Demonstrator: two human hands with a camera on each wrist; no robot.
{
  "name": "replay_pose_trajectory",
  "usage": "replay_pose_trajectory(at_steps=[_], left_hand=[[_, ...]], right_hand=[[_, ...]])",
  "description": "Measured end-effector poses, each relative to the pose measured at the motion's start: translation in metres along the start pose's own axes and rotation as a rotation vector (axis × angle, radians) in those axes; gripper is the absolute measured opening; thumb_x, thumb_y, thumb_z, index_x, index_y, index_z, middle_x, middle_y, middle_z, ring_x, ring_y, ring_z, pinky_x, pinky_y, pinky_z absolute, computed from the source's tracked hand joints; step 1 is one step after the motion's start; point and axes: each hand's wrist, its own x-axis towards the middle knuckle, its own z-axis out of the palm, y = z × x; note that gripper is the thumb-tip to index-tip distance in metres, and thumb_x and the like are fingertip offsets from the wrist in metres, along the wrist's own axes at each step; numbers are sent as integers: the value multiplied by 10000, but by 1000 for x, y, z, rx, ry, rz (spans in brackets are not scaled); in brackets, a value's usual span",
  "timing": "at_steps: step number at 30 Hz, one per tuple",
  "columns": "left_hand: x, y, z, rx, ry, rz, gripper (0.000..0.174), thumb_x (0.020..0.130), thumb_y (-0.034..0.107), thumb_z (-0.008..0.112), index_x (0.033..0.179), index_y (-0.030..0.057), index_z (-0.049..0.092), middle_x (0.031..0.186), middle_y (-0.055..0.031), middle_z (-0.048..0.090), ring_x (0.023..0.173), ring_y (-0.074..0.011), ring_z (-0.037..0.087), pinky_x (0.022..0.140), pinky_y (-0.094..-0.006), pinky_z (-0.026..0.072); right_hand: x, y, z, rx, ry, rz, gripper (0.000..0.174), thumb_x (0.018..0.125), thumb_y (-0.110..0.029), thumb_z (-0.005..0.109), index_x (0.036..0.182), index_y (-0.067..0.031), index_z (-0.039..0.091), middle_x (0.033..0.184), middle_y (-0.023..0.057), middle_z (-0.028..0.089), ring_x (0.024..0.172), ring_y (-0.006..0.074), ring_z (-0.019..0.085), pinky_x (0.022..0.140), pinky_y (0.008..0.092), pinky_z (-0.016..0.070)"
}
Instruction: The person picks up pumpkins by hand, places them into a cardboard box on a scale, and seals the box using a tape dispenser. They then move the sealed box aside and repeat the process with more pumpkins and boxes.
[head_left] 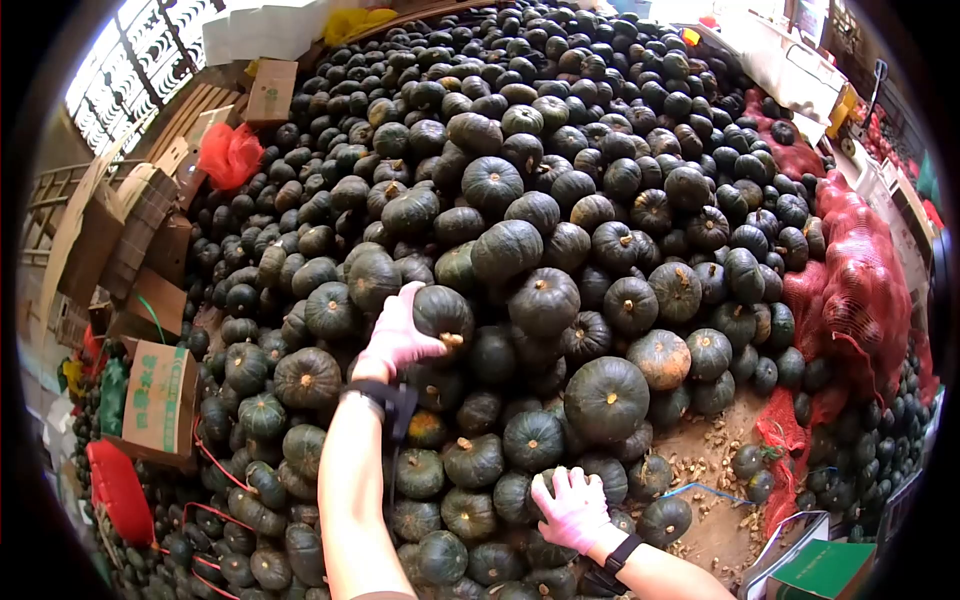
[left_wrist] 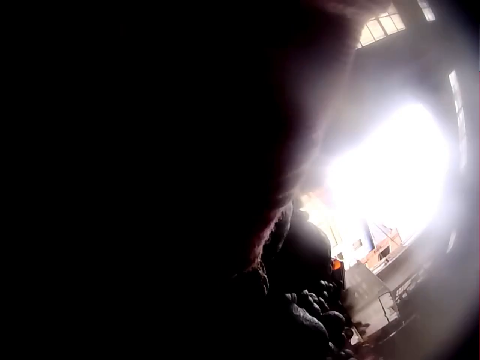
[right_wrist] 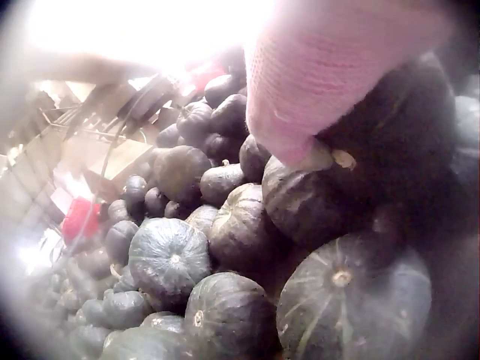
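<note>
My left hand (head_left: 398, 335), in a pink glove, grips a dark green squash (head_left: 440, 308) with a pale stem, fingers along its upper left side and thumb low near the stem. Lower down, my right hand (head_left: 575, 510), also pink-gloved, has its fingers spread and bent over a squash at the pile's front. In the right wrist view the glove (right_wrist: 315, 90) lies against a dark squash (right_wrist: 405, 127), a fingertip beside its stem (right_wrist: 344, 159). The left wrist view is mostly black. A large round squash (head_left: 606, 398) sits between the hands, to the right.
Heaped squash (head_left: 520, 120) spread around and far back. At right lie red mesh sacks (head_left: 860, 280) and a floor patch (head_left: 720, 440) littered with stems. Cardboard boxes (head_left: 160, 400) and a red container (head_left: 120, 490) stand at left; a green-topped box (head_left: 820, 570) is at lower right.
</note>
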Motion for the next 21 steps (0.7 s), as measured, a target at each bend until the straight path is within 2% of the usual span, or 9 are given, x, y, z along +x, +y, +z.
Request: replay_pose_trajectory(at_steps=[3, 5, 6, 8, 10, 15, 17, 19, 21], left_hand=[[-56, 22, 0, -104, -109, 68, 899, 544, 289, 954, 1319, 78, 548, 1272, -183, 595, 1190, -265, 586, 1025, -403, 496], [-98, 23, 29, -281, -474, 167, 866, 556, 266, 962, 1294, 55, 558, 1212, -112, 635, 1107, -218, 613, 980, -367, 511], [-136, 9, 54, -478, -320, 97, 865, 574, 216, 958, 1314, 44, 545, 1205, -84, 647, 1109, -204, 619, 1003, -370, 505], [-212, 23, 50, -839, -452, -87, 968, 619, 141, 971, 1431, 48, 452, 1343, -107, 592, 1233, -214, 578, 1066, -387, 482], [-263, 37, 75, -1111, -674, -247, 993, 628, 178, 970, 1444, 24, 426, 1384, -125, 559, 1306, -228, 519, 1102, -415, 450], [-330, 123, 138, -493, -649, 88, 776, 728, 356, 791, 1404, 91, 518, 1194, -248, 589, 1126, -427, 572, 1005, -498, 481], [-335, 144, 150, -314, -668, 316, 635, 741, 284, 836, 1304, 90, 618, 1268, -136, 592, 1249, -318, 541, 1014, -479, 455], [-278, 144, 163, -272, -868, 536, 668, 772, 395, 777, 1316, 60, 581, 1243, -215, 587, 1200, -394, 552, 1054, -482, 457], [-175, 172, 104, -84, -513, 479, 588, 751, 345, 737, 1259, 83, 599, 1189, -205, 560, 1147, -402, 524, 1005, -530, 451]], right_hand=[[-11, -6, 5, 37, 131, 41, 847, 565, -365, 856, 1330, -159, 556, 1162, 174, 560, 1042, 372, 556, 802, 503, 493], [-20, 5, 7, 322, 218, 149, 839, 589, -333, 862, 1340, -139, 543, 1210, 191, 564, 1108, 399, 562, 924, 495, 508], [-31, 11, 7, 453, 241, 287, 836, 610, -321, 867, 1344, -104, 531, 1252, 210, 561, 1151, 407, 566, 1005, 466, 501], [-83, 46, 4, 682, 348, 630, 808, 574, -320, 878, 1261, -70, 537, 1219, 170, 568, 1153, 347, 572, 1014, 448, 495], [-107, 67, -10, 553, 481, 652, 735, 570, -267, 843, 1218, -68, 557, 1151, 148, 592, 1078, 345, 601, 979, 433, 502], [-105, 116, -16, 115, 300, 594, 749, 571, -226, 830, 1272, -126, 586, 1182, 163, 574, 1123, 391, 563, 946, 481, 515], [-95, 119, -20, 75, 252, 525, 741, 567, -242, 836, 1262, -141, 601, 1188, 167, 574, 1121, 390, 561, 933, 482, 518], [-86, 123, -22, 24, 188, 395, 729, 553, -287, 849, 1242, -178, 634, 1182, 172, 576, 1075, 384, 562, 872, 488, 522], [-77, 118, -25, -22, 88, 379, 733, 550, -297, 854, 1242, -184, 638, 1159, 172, 573, 1047, 376, 561, 833, 487, 516]])
